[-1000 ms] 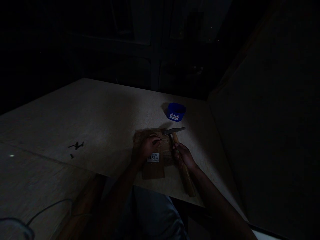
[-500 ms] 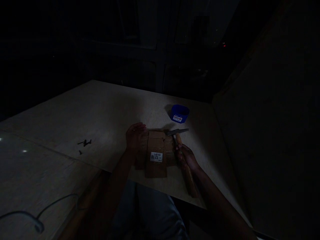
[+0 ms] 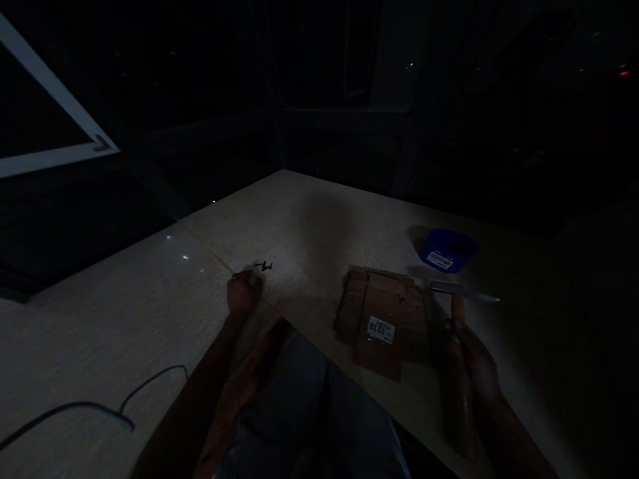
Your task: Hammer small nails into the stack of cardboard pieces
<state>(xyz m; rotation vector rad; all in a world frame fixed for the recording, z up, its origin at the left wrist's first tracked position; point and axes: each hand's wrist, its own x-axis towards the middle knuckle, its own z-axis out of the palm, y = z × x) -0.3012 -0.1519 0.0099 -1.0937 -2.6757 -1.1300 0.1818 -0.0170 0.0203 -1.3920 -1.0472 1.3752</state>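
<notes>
My right hand (image 3: 472, 356) is wrapped around the wooden handle of a hammer (image 3: 458, 309). Its metal head points up and away, just right of a flattened piece of brown cardboard (image 3: 382, 299) with a white label. Far to the left, my left hand (image 3: 243, 293) rests low at the table with its fingers curled together. Right beside its fingertips lie several small dark screws or nails (image 3: 264, 266). What is between those fingers is hidden in the dark.
A blue plastic tub (image 3: 448, 249) with a label stands behind the hammer head. A dark cable (image 3: 80, 404) curves over the pale table (image 3: 319, 246) at lower left. The table's near edge runs by my legs (image 3: 309, 399). The surroundings are very dark.
My left hand has left the cardboard and moved left to the small fasteners, covering where a loose one lay. The view has turned left. My right hand still holds the hammer.
</notes>
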